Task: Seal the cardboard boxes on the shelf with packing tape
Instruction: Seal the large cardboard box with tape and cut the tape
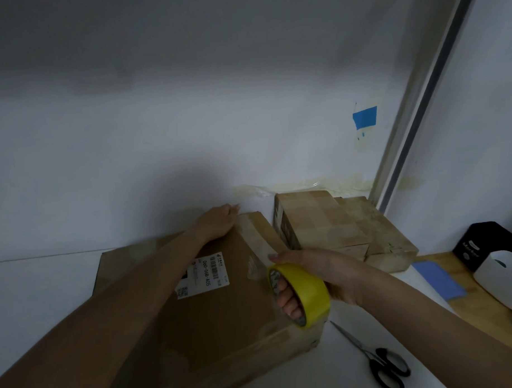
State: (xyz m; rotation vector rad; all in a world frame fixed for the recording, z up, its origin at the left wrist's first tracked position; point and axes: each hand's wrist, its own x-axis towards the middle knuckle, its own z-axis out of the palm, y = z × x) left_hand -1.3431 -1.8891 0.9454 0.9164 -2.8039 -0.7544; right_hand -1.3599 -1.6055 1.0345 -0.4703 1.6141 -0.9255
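Head view showed the left hand lying flat, grip open, on the far edge of the large cardboard box. Over that box's right side, the right hand had its grip closed round the yellow tape roll.

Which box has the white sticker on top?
The big flat brown cardboard box in front, under the left hand. The smaller taped boxes behind show none.
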